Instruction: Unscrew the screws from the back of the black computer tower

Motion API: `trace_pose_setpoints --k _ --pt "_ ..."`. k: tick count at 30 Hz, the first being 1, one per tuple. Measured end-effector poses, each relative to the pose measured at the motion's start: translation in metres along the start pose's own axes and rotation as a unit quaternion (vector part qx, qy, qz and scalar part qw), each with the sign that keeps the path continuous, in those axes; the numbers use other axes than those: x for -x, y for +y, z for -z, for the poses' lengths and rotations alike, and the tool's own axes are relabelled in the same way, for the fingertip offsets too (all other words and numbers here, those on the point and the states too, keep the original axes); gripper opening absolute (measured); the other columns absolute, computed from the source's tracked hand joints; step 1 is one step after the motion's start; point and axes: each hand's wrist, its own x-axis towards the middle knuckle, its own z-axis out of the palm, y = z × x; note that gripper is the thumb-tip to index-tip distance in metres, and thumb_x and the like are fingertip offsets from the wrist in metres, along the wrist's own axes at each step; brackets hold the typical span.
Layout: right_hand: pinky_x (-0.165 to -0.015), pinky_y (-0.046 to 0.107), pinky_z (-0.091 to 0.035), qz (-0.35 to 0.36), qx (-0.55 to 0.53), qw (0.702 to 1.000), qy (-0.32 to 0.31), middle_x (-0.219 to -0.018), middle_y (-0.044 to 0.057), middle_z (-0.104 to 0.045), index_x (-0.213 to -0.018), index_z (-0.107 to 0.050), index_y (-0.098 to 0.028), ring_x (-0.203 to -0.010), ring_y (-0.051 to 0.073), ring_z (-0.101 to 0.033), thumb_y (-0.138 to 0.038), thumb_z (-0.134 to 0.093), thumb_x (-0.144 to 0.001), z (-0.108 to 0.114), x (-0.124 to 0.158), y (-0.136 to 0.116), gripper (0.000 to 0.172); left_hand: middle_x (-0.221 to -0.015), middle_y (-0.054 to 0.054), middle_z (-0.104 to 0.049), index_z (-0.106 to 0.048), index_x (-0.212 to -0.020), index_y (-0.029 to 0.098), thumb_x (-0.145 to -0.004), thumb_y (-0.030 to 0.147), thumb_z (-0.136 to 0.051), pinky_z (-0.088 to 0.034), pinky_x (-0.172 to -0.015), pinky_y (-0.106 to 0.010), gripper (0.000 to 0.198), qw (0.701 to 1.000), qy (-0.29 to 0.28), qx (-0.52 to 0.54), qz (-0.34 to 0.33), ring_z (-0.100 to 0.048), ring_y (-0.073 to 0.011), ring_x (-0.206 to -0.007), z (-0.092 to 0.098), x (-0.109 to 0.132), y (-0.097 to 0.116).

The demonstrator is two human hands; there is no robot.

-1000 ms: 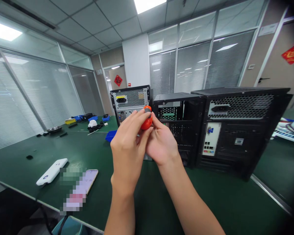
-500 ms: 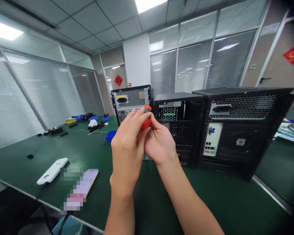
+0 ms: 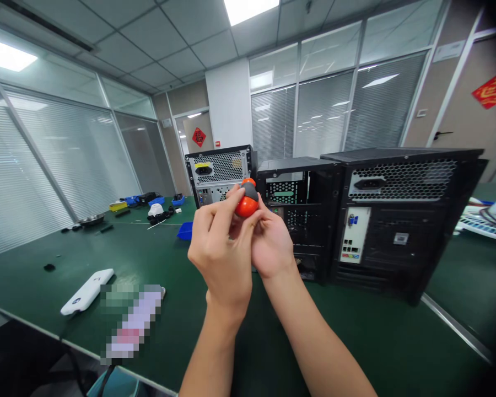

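Note:
A red-and-grey screwdriver [image 3: 247, 206] points away from me, its rounded handle seen nearly end-on and its shaft hidden. My left hand [image 3: 221, 248] pinches the handle between thumb and fingers from the left. My right hand [image 3: 273, 242] is closed just to the right and below, its fingers mostly hidden behind the handle; it seems to steady the screwdriver. Beyond the hands stands a computer case [image 3: 221, 171] with a silver back panel, partly covered by them. Beside it is an open black computer case [image 3: 333, 220].
Another black computer case [image 3: 397, 237] stands at the right. On the green table [image 3: 149, 259] lie a white device [image 3: 87, 292], a blurred-out phone [image 3: 138, 320] and a blue tray [image 3: 184, 231]. Small parts, a metal bowl [image 3: 91, 220] and blue bins [image 3: 156, 200] sit at the far left.
My left hand has turned about the handle, its fingers dropping and its wrist swinging right, so more of the red handle shows. My right hand has stayed nearly in place.

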Motion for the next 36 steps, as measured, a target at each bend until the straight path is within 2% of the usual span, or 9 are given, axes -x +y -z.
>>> trace_pose_setpoints --k 4,11,15,20,24,28,32,36 --pt "-0.079 0.036 -0.055 0.013 0.012 1.0 -0.001 -0.087 0.002 -0.07 -0.097 -0.064 -0.023 -0.088 0.016 -0.063 -0.034 -0.034 -0.092 0.002 0.0 0.001 0.032 -0.086 -0.001 -0.068 -0.068 -0.098 0.023 -0.075 0.021 -0.068 -0.05 -0.069 -0.024 0.023 1.0 0.002 0.005 -0.005 -0.059 -0.0122 -0.074 0.0 0.0 0.0" --pt "-0.084 0.037 -0.054 0.002 0.017 0.999 -0.034 -0.097 0.004 -0.068 -0.099 -0.062 -0.022 -0.095 0.016 -0.063 -0.037 -0.029 -0.093 0.007 0.002 -0.001 0.037 -0.085 0.0 -0.068 -0.069 -0.097 0.022 -0.075 0.017 -0.068 -0.051 -0.071 -0.023 0.023 0.999 -0.018 0.018 -0.03 -0.062 -0.0117 -0.076 0.002 0.001 0.001" --pt "-0.086 0.036 -0.053 -0.002 0.005 1.0 -0.02 -0.101 0.004 -0.068 -0.101 -0.061 -0.021 -0.097 0.015 -0.062 -0.034 -0.025 -0.095 0.005 0.005 -0.002 0.039 -0.083 0.0 -0.068 -0.07 -0.096 0.02 -0.073 0.016 -0.071 -0.05 -0.069 -0.021 0.024 0.999 -0.02 0.007 -0.037 -0.062 -0.0107 -0.074 0.002 0.0 0.002" --pt "-0.088 0.036 -0.053 0.005 -0.011 1.0 0.013 -0.093 0.003 -0.07 -0.107 -0.061 -0.02 -0.095 0.015 -0.064 -0.029 -0.021 -0.096 -0.005 0.009 -0.001 0.042 -0.082 0.0 -0.068 -0.07 -0.098 0.02 -0.072 0.013 -0.071 -0.049 -0.067 -0.019 0.026 0.999 -0.021 0.004 -0.043 -0.061 -0.009 -0.072 0.003 -0.001 -0.001" --pt "-0.081 0.028 -0.055 0.012 -0.053 0.997 0.05 -0.079 0.002 -0.07 -0.109 -0.06 -0.018 -0.088 0.013 -0.065 -0.028 -0.022 -0.097 -0.014 0.013 -0.001 0.041 -0.083 0.0 -0.068 -0.07 -0.098 0.02 -0.072 0.011 -0.07 -0.05 -0.068 -0.018 0.027 0.998 -0.025 0.007 -0.052 -0.062 -0.0086 -0.073 0.004 -0.003 -0.002" --pt "-0.075 0.022 -0.054 0.023 -0.072 0.994 0.076 -0.076 0.002 -0.07 -0.11 -0.061 -0.016 -0.076 0.011 -0.065 -0.025 -0.023 -0.096 -0.017 0.015 0.0 0.041 -0.087 0.0 -0.069 -0.07 -0.099 0.02 -0.075 0.012 -0.067 -0.051 -0.071 -0.018 0.026 0.997 -0.029 0.016 -0.074 -0.065 -0.0093 -0.079 0.003 -0.002 -0.003" --pt "-0.074 0.018 -0.052 0.039 -0.068 0.993 0.086 -0.076 0.003 -0.07 -0.108 -0.062 -0.013 -0.073 0.009 -0.065 -0.022 -0.023 -0.095 -0.016 0.016 0.0 0.042 -0.094 0.001 -0.07 -0.07 -0.098 0.022 -0.078 0.009 -0.063 -0.052 -0.08 -0.018 0.024 0.995 -0.049 0.044 -0.08 -0.066 -0.0095 -0.089 0.002 -0.002 -0.002" --pt "-0.077 0.021 -0.052 0.034 -0.054 0.995 0.077 -0.075 0.002 -0.069 -0.105 -0.063 -0.015 -0.075 0.01 -0.065 -0.02 -0.026 -0.093 -0.014 0.017 -0.001 0.039 -0.096 0.001 -0.07 -0.069 -0.099 0.021 -0.078 0.007 -0.062 -0.052 -0.084 -0.018 0.026 0.994 -0.062 0.053 -0.075 -0.065 -0.009 -0.093 0.004 -0.002 -0.002"
